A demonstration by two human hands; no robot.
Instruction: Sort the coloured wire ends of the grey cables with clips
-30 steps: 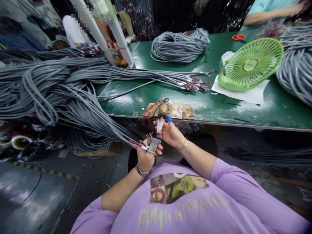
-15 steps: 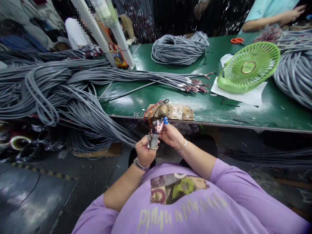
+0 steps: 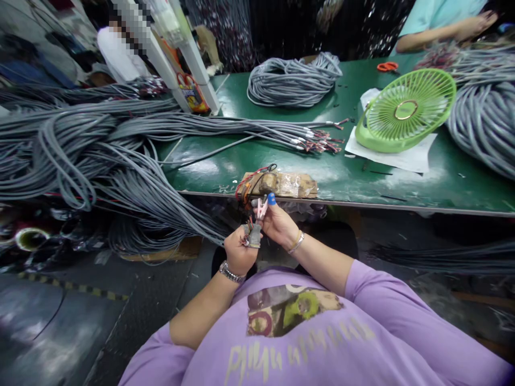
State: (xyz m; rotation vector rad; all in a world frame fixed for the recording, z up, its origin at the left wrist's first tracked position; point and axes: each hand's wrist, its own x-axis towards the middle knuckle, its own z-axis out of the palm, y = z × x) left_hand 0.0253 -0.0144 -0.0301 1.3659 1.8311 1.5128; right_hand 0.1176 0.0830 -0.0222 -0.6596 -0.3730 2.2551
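Observation:
My left hand (image 3: pixel 240 252), with grey wrappings on its thumb and a finger, is closed round a cable end whose thin coloured wires (image 3: pixel 244 241) stick out. Just to its right and slightly farther away is my right hand (image 3: pixel 280 225), a blue cover on one fingertip. It pinches a small pink clip-like tool (image 3: pixel 261 208) over the wires. The tips of the wires at the tool are too small to make out. Directly beyond both hands, a taped wooden block (image 3: pixel 295 185) with a red and a black lead lies at the bench edge.
Long grey cables (image 3: pixel 193 124) with stripped ends run across the green bench (image 3: pixel 225 174) from the left. A coiled cable bundle (image 3: pixel 292 83), orange-handled scissors (image 3: pixel 387 67) and a green fan (image 3: pixel 406 110) sit farther back. A co-worker's arm (image 3: pixel 436 40) shows at top right.
The pink tool and my right hand have shifted slightly to the left, along with the whole view. Both hands keep their grips, and the wires above my left thumb show less.

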